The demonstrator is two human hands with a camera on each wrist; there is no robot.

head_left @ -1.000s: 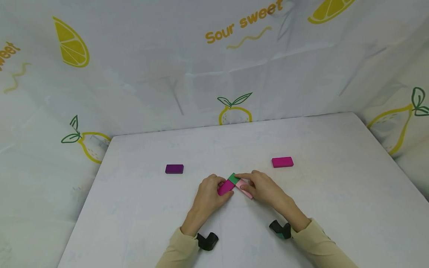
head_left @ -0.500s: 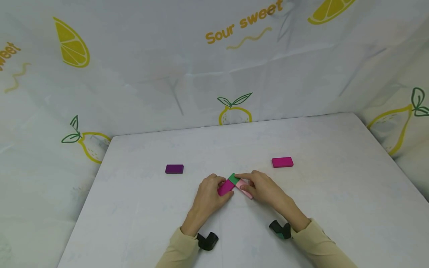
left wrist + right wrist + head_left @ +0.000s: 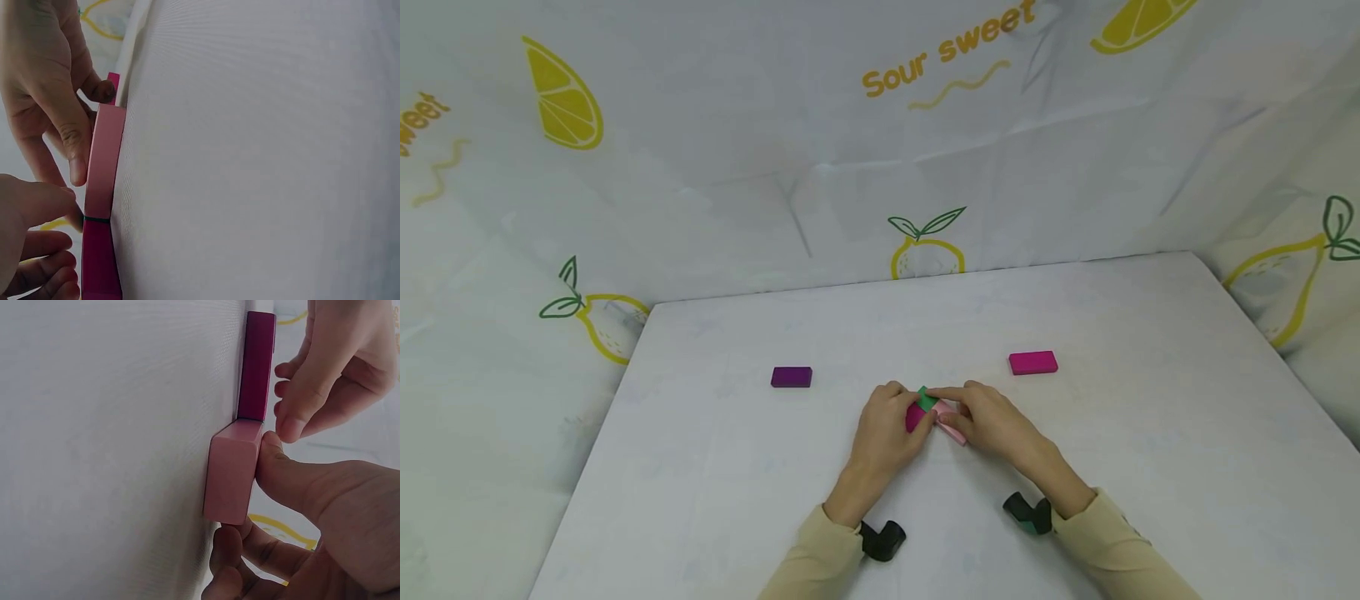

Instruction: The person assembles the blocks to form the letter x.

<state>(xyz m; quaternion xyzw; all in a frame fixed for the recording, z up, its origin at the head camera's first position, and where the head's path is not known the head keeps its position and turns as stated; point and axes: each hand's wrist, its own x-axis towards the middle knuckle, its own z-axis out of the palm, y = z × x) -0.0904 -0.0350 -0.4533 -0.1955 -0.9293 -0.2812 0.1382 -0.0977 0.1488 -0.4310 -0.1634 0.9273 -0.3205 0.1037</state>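
Three flat blocks form a corner at the table's middle: a green block (image 3: pixel 927 401) at the tip, a magenta block (image 3: pixel 914 416) on the left, a light pink block (image 3: pixel 953 427) on the right. My left hand (image 3: pixel 883 427) is over the magenta block, index fingertip by the green one, thumb near where magenta meets pink. In the right wrist view its fingers lie beside the magenta block's upper edge, not wrapped round it. My right hand (image 3: pixel 992 419) holds the pink block between thumb and curled fingers, its index finger reaching onto the green block.
A purple block (image 3: pixel 792 377) lies at the back left of the white table (image 3: pixel 715 467), and another magenta block (image 3: pixel 1033 362) at the back right. Behind stands a lemon-print curtain (image 3: pixel 730 167). Black wrist devices sit at both sleeves.
My left hand has shifted right along the magenta block towards the corner and now covers more of it. The right hand and the blocks look unmoved.
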